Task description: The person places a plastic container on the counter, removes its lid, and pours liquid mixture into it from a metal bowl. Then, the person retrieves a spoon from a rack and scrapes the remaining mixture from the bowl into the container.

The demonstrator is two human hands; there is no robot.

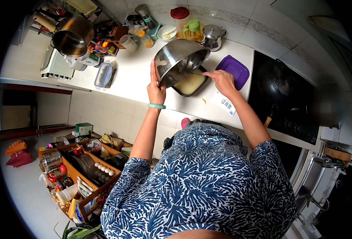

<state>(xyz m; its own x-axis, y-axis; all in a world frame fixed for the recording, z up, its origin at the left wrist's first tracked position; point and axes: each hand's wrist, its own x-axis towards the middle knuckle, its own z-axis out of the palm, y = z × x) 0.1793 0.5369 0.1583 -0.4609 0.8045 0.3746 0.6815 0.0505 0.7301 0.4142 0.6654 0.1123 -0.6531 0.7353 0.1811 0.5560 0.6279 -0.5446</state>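
The printed shirt (200, 175) covers the near part of the view, and the counter's (134, 69) far ends fade into the dark edge of the picture. The stove (259, 95) is so dark that the wok (279, 81) on it barely stands out. On the counter the bowl (174, 55) tilts over the pan (187, 95), hiding its far left part; the pale mix (190, 84) shows only below the bowl's lip. The purple tray (236, 67) is partly behind the right hand (224, 82). That hand's index finger points left by the pan's right rim, near the bowl's lip; whether its curled fingers grip anything I cannot tell. The left hand (157, 91) grasps the bowl's left side, long fingers straight along it, its thumb hard to make out.
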